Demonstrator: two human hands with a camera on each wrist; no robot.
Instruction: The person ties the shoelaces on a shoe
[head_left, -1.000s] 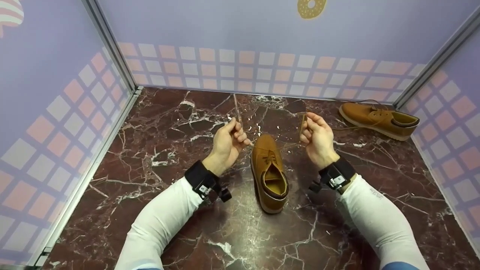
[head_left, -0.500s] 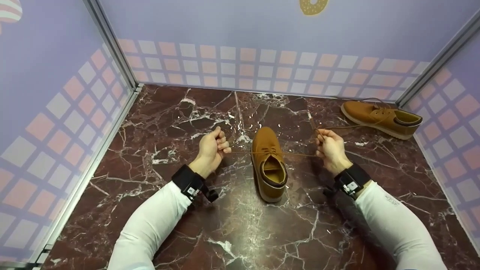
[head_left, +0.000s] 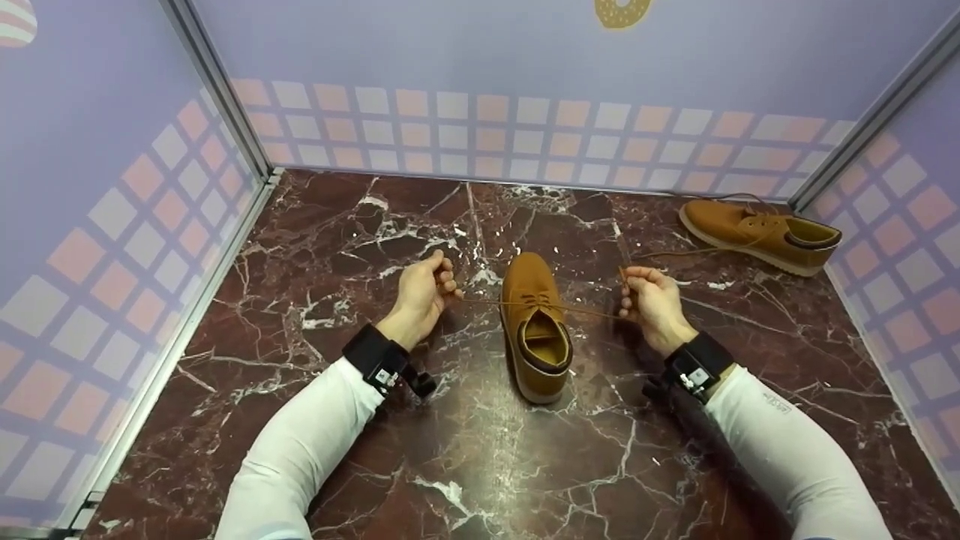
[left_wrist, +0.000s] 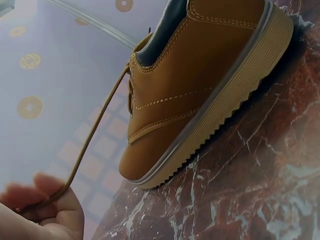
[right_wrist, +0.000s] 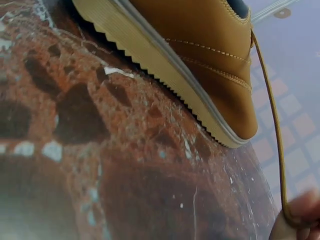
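A tan leather lace-up shoe (head_left: 531,277) stands upright on its sole in the middle of the head view, toe pointing away from me. To its left, my left hand (head_left: 421,294) grips one end of its brown shoelace, which the left wrist view shows running as a cord (left_wrist: 95,127) from the eyelets into curled fingers. On the other side my right hand (head_left: 654,306) pinches the opposite lace end; in the right wrist view that cord (right_wrist: 274,115) drops from the shoe's top to the fingers. Between both hands the lace stretches across the shoe's throat.
A matching tan shoe (head_left: 757,234) lies at the back right with its loose laces trailing onto the dark red marbled surface (head_left: 360,450). Lilac panels with pink and white squares (head_left: 493,112) enclose the back and sides. Small white specks dot the surface beyond the shoe.
Both hands have moved apart, drawing the lace from slack to nearly straight across the shoe. Over the last half second the right hand has come back slightly leftward; the left has barely moved.
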